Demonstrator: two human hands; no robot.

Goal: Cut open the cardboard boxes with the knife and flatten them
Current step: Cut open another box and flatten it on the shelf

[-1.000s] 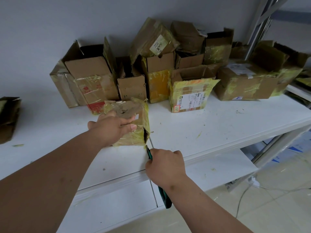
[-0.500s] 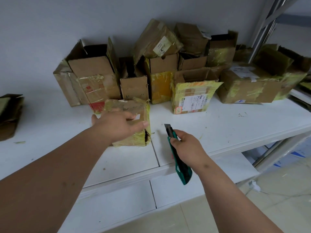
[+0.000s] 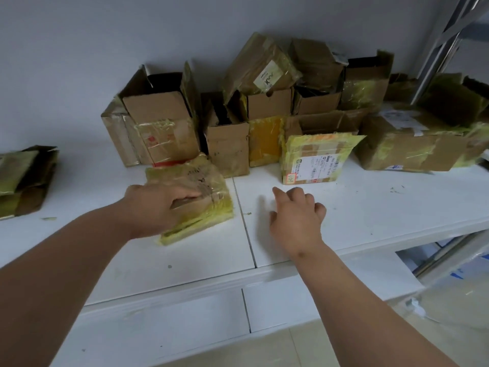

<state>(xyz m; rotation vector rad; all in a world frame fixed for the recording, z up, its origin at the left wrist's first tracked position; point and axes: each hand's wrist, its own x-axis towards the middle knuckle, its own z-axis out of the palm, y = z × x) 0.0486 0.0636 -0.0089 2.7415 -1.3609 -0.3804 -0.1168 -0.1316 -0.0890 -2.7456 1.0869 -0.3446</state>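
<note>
- The left hand is pressing down on a yellow-taped box lying collapsed on the white counter, fingers curled over its top edge and gripping it.
- The right hand is hovering just beside that box, fingers loosely curled with the index finger out, holding nothing that shows.
- The knife is not showing anywhere in this view; whether it is lying under the right hand I cannot tell.
- This box is looking cut and nearly flat, so its step is close to being finished.
- A small stack of flattened boxes is sitting at the counter's far left edge, counting as work done.
- A crowd of upright boxes is standing along the wall behind, some with flaps open, some taped, including a labelled box just ahead of the right hand.
- Judging by that pile, most of the task is remaining.
</note>
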